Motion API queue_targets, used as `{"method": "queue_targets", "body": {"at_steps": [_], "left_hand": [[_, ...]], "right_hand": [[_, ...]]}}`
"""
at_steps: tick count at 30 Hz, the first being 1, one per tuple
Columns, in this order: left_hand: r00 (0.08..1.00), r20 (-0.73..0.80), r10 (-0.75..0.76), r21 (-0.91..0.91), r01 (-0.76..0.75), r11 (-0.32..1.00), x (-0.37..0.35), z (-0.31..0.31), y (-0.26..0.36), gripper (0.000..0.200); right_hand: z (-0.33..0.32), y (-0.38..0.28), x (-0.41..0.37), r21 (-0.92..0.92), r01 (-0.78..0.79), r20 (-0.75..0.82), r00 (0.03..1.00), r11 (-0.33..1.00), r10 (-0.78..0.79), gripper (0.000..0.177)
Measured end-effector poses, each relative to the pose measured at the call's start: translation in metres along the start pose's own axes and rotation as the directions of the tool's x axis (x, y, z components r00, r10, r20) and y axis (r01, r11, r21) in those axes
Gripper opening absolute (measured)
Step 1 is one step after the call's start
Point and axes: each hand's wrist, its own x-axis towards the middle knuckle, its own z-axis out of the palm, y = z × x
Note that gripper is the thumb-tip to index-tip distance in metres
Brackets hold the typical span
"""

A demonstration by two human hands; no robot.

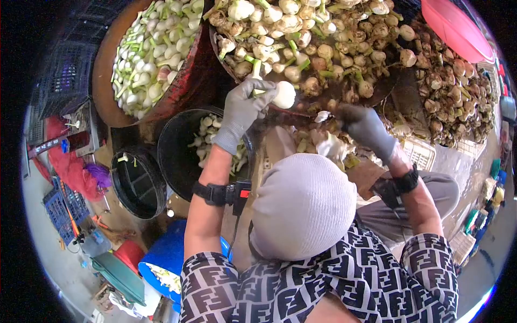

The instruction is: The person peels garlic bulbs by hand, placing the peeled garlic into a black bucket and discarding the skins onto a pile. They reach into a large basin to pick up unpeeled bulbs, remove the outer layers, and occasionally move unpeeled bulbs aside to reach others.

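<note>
My left hand (243,110), in a grey glove, is closed round the green stem of a clean white garlic bulb (284,95). The bulb sticks out to the right of the fingers, over the near rim of a wide tub. My right hand (369,132), gloved and dark with dirt at the fingers, is curled in front of that tub; what it grips is hidden and blurred. A small white scrap (323,116) shows just left of its fingertips. Unpeeled, muddy garlic bulbs (325,51) fill the tub ahead of both hands.
At the upper left a rusty red tub (102,81) holds clean garlic. A black bucket (171,161) with garlic stands below my left hand, beside a smaller black bucket (137,185). More dirty garlic (458,97) and a pink basin (458,27) are at right. Peelings lie before my knees.
</note>
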Motion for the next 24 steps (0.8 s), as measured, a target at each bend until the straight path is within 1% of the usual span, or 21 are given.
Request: {"method": "queue_targets", "body": {"at_steps": [2, 3, 5, 6, 7, 8, 9, 10, 12, 13, 14, 15, 16, 17, 18, 20, 22, 23, 24], "left_hand": [[0.996, -0.072, 0.049, 0.139, -0.038, 0.990, 0.003, 0.005, 0.000, 0.017], [0.993, -0.120, 0.003, 0.146, 0.015, 0.989, 0.003, 0.003, 0.008, 0.016], [0.971, -0.219, -0.092, 0.140, 0.125, 0.982, 0.002, -0.005, 0.025, 0.014], [0.970, -0.241, 0.036, -0.109, -0.064, 0.992, 0.012, -0.026, 0.009, 0.016], [0.944, -0.256, 0.208, 0.113, -0.184, 0.976, 0.014, -0.044, 0.019, 0.018], [0.923, -0.374, 0.086, -0.487, -0.275, 0.829, 0.028, -0.060, 0.013, 0.018], [0.887, -0.459, 0.059, -0.555, -0.338, 0.760, 0.033, -0.072, 0.020, 0.019], [0.884, -0.455, 0.112, -0.549, -0.377, 0.746, 0.037, -0.085, 0.020, 0.022], [0.903, -0.424, 0.076, -0.664, -0.367, 0.652, 0.038, -0.091, 0.018, 0.024], [0.922, -0.385, 0.049, -0.645, -0.307, 0.700, 0.038, -0.091, 0.014, 0.024], [0.938, -0.346, 0.020, -0.623, -0.246, 0.742, 0.037, -0.087, 0.009, 0.024], [0.946, -0.323, 0.021, -0.583, -0.216, 0.783, 0.031, -0.073, 0.012, 0.025], [0.961, -0.275, 0.012, -0.557, -0.169, 0.813, 0.027, -0.067, 0.002, 0.033], [0.962, -0.271, -0.019, -0.551, -0.139, 0.822, 0.025, -0.059, -0.003, 0.033], [0.963, -0.266, -0.049, -0.546, -0.108, 0.831, 0.022, -0.052, -0.007, 0.033], [0.972, -0.229, -0.048, -0.483, -0.071, 0.873, 0.016, -0.039, -0.009, 0.034], [0.978, -0.203, -0.052, -0.385, -0.031, 0.922, 0.010, -0.022, -0.003, 0.035], [0.983, -0.164, -0.087, -0.304, 0.034, 0.952, 0.008, -0.013, 0.003, 0.044], [0.994, -0.108, -0.029, -0.207, 0.006, 0.978, 0.009, -0.003, 0.003, 0.048]], "right_hand": [[0.001, -0.026, 0.019, 0.097, 0.093, -0.087, 0.993, 0.991, -0.085, 0.026], [0.000, -0.032, 0.030, 0.138, 0.144, -0.135, 0.983, 0.980, -0.125, 0.025], [0.001, -0.024, 0.060, -0.142, 0.182, -0.093, 0.976, 0.973, -0.197, 0.027], [0.003, -0.015, 0.077, -0.279, 0.201, -0.061, 0.972, 0.939, -0.226, 0.027], [0.008, -0.001, 0.095, -0.338, 0.252, -0.039, 0.959, 0.907, -0.281, 0.029], [0.016, 0.017, 0.115, -0.393, 0.303, -0.013, 0.942, 0.868, -0.335, 0.031], [0.019, 0.021, 0.127, -0.445, 0.356, 0.014, 0.920, 0.822, -0.391, 0.032], [0.026, 0.024, 0.139, -0.488, 0.308, 0.091, 0.948, 0.817, -0.303, 0.031], [0.039, 0.015, 0.156, -0.577, 0.225, 0.232, 0.967, 0.785, -0.106, 0.028], [0.055, 0.033, 0.162, -0.627, 0.341, 0.226, 0.940, 0.700, -0.255, 0.025], [0.055, 0.030, 0.166, -0.633, 0.331, 0.269, 0.942, 0.699, -0.202, 0.024], [0.057, 0.028, 0.169, -0.641, 0.323, 0.313, 0.938, 0.696, -0.147, 0.024], [0.058, 0.026, 0.171, -0.650, 0.318, 0.360, 0.929, 0.690, -0.090, 0.023], [0.055, 0.044, 0.173, -0.592, 0.524, 0.475, 0.841, 0.612, -0.260, 0.021], [0.055, 0.039, 0.175, -0.591, 0.464, 0.485, 0.858, 0.660, -0.169, 0.021], [0.048, 0.030, 0.175, -0.598, 0.325, 0.498, 0.867, 0.733, 0.022, 0.022], [0.028, 0.020, 0.156, -0.446, 0.226, 0.391, 0.920, 0.866, -0.039, 0.021], [0.020, 0.016, 0.143, -0.354, 0.183, 0.329, 0.942, 0.917, -0.062, 0.021], [0.016, 0.015, 0.132, -0.177, 0.263, 0.278, 0.938, 0.948, -0.208, 0.021]]}}
